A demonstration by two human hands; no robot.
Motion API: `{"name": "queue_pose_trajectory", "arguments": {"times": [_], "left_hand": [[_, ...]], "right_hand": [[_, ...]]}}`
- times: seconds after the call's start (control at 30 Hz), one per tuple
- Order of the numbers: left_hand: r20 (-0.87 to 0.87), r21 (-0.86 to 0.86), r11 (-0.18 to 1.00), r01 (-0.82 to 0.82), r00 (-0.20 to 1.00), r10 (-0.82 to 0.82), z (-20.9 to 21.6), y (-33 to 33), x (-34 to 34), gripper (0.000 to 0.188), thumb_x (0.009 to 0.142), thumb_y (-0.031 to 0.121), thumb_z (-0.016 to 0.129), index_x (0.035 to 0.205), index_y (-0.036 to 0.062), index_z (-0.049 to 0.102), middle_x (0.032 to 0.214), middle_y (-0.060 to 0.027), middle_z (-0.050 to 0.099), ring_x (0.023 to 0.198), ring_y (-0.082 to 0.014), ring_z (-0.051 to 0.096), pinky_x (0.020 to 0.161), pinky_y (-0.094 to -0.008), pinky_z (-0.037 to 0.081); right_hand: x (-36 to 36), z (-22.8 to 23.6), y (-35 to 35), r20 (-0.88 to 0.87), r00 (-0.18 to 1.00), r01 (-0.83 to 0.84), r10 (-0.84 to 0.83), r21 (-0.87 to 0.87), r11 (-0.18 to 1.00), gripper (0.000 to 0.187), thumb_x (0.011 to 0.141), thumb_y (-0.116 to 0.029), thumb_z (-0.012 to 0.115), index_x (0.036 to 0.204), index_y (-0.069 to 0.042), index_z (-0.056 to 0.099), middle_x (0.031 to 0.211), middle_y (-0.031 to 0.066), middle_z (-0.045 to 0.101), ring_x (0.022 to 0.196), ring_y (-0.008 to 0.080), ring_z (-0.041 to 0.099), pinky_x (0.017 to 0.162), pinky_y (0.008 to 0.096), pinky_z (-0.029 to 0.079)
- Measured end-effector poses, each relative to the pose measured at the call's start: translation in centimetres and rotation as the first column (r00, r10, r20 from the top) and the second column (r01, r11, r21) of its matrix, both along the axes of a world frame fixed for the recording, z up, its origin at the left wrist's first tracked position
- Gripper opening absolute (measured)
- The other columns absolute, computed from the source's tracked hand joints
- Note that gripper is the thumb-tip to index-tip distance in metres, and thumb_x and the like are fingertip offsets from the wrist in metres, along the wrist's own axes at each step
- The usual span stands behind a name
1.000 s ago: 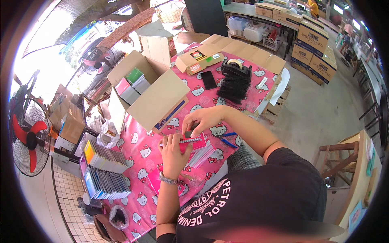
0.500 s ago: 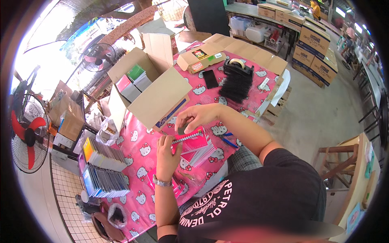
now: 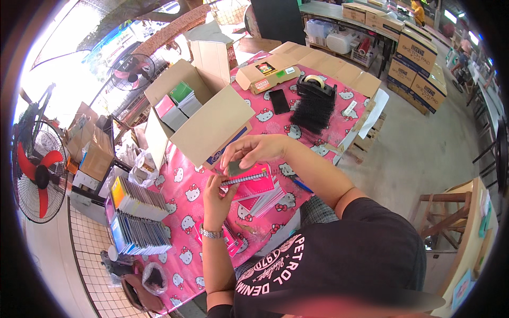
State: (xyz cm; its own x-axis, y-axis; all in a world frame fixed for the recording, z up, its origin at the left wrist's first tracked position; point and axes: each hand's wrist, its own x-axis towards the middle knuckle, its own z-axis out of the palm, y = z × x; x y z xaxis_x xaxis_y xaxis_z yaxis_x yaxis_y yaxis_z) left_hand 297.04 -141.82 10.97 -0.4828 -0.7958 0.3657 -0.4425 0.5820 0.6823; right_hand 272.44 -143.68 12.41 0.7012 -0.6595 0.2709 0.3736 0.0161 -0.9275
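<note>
A pink notebook (image 3: 253, 186) lies before me on a stack of pink-covered notebooks (image 3: 263, 204). A black wire spiral (image 3: 245, 179) runs along its far edge, with a thin loose coil end past its right corner. My left hand (image 3: 216, 195) is closed on the notebook's left end, fingers by the spiral. Just above the spiral, my right hand (image 3: 255, 150) pinches a small dark flat piece (image 3: 236, 168); its exact kind is unclear. Left of the stack, near my left wrist, lie more pink notebooks (image 3: 229, 241). A blue pen-like tool (image 3: 302, 185) rests at the right.
An open carton (image 3: 212, 124) with notebooks stands beyond my hands. Black spiral coils (image 3: 310, 114), a tape dispenser (image 3: 318, 87), a phone (image 3: 279, 102) and a flat cardboard box (image 3: 268, 74) lie farther back. Stacked spiral notebooks (image 3: 139, 233) are at left, beside a fan (image 3: 40, 172).
My right hand has shifted slightly left with the dark piece, toward the spiral's left end. My left hand keeps its hold on the notebook. The whole view has shifted slightly.
</note>
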Motion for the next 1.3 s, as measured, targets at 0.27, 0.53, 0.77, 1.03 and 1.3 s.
{"name": "queue_pose_trajectory", "arguments": {"times": [0.27,0.53,0.77,1.03,1.3], "left_hand": [[-0.052,-0.02,1.0,-0.017,0.999,0.016,-0.6,0.0,-0.4,0.028,0.081,0.008,0.08,0.103,0.0002,0.065,0.093,-0.008,0.066,0.067,-0.0152,0.059,0.056,-0.0274,0.045],[-0.198,0.121,0.983,-0.141,0.967,0.163,-1.6,0.6,-0.8,0.02,0.092,0.013,0.072,0.108,0.002,0.066,0.081,-0.0057,0.067,0.061,-0.0085,0.051,0.055,-0.0257,0.043],[-0.275,0.151,0.973,-0.176,0.938,0.213,-3.0,1.2,0.2,0.023,0.097,0.019,0.069,0.113,0.0028,0.067,0.075,-0.005,0.063,0.057,-0.0066,0.048,0.052,-0.0247,0.041],[-0.252,0.205,0.969,-0.141,0.949,0.192,-4.4,0.7,-0.4,0.027,0.094,0.014,0.07,0.118,0.0047,0.065,0.076,-0.0054,0.064,0.059,-0.0069,0.052,0.054,-0.0243,0.043],[-0.277,0.166,0.981,-0.1,0.95,0.143,-4.0,0.7,-0.1,0.023,0.096,0.006,0.066,0.117,-0.0005,0.062,0.092,-0.0082,0.068,0.071,-0.008,0.064,0.061,-0.024,0.056]], "right_hand": [[0.7,0.4,0.7,-0.213,0.976,0.03,-0.046,-0.08,0.996,0.042,0.089,-0.02,0.074,0.125,-0.002,0.064,0.122,0.0083,0.065,0.108,0.0155,0.062,0.092,0.03,0.05],[-7.3,-18.6,-2.2,-0.664,0.034,0.563,-0.747,-0.604,0.564,0.054,0.085,-0.04,0.075,0.125,-0.007,0.063,0.113,0.0134,0.069,0.105,0.0333,0.065,0.086,0.0393,0.051],[-3.4,-21.9,9.8,-0.476,-0.188,0.302,-0.859,-0.86,0.411,0.065,0.086,-0.047,0.069,0.139,-0.012,0.054,0.144,0.0158,0.049,0.137,0.0364,0.041,0.11,0.0611,0.029],[-4.2,-21.4,15.4,-0.576,-0.116,0.642,-0.809,-0.665,0.381,0.056,0.086,-0.022,0.073,0.136,-0.008,0.055,0.132,0.0161,0.057,0.122,0.034,0.054,0.104,0.0479,0.042],[4.4,-3.9,13.8,-0.007,0.243,0.562,-0.97,-0.814,0.147,0.055,0.08,-0.016,0.076,0.131,-0.003,0.058,0.123,0.0151,0.062,0.114,0.0343,0.056,0.1,0.0441,0.044]]}}
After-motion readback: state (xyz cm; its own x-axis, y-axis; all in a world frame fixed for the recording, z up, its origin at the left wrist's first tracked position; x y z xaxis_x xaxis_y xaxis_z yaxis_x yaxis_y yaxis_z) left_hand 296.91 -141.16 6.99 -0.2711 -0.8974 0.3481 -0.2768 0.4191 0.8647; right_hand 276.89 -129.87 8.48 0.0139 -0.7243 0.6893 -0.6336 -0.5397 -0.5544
